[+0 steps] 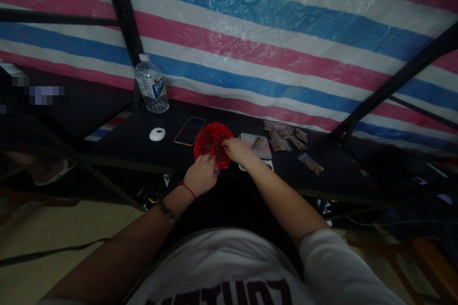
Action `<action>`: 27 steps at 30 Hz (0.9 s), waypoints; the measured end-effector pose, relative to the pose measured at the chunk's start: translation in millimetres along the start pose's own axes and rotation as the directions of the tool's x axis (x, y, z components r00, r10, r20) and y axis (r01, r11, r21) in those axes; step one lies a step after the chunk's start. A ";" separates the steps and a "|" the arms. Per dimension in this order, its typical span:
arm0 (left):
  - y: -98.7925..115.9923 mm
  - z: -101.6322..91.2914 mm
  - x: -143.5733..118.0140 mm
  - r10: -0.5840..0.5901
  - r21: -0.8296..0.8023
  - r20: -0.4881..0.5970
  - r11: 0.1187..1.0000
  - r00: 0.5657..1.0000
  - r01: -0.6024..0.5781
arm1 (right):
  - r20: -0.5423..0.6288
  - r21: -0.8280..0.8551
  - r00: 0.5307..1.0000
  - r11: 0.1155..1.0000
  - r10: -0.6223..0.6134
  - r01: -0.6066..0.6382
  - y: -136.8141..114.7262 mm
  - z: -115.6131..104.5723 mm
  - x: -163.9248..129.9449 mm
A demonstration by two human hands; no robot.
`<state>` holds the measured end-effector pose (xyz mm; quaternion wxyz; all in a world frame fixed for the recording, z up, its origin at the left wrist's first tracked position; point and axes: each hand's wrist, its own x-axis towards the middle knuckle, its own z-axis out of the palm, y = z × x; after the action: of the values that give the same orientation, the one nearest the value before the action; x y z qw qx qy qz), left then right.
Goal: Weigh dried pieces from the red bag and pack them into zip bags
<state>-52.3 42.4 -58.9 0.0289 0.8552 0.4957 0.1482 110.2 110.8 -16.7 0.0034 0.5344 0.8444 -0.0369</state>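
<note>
I had the left hand [201,172], left of centre, fingers curled at the red bag [217,127] mid-frame, the right hand [237,150], fingers bunched over it, what either gripped I couldn't tell, and 1 filled packet [256,143] on the scale [265,150] right of centre.

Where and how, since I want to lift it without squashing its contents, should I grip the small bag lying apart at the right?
Pinch the small bag from above, probably by its clear end, nearer the grouped bags. It lies flat on the dark tabletop, its brown contents mostly towards the other end.
</note>
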 end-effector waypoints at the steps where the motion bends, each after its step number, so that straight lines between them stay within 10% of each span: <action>1: 0.3 0.0 0.0 0.006 0.004 0.001 1.000 1.000 -0.006 | -0.015 0.003 1.000 1.000 0.012 -0.012 1.2 -1.0 2.3; 27: -3.1 2.9 -1.1 -0.017 -0.078 -0.046 0.997 0.999 0.014 | 0.058 -0.067 0.998 0.998 0.019 -0.015 6.2 -10.4 40.4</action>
<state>-54.6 43.4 -62.5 0.0516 0.8459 0.4968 0.1870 98.8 150.6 -8.5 0.0462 0.5398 0.8402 -0.0246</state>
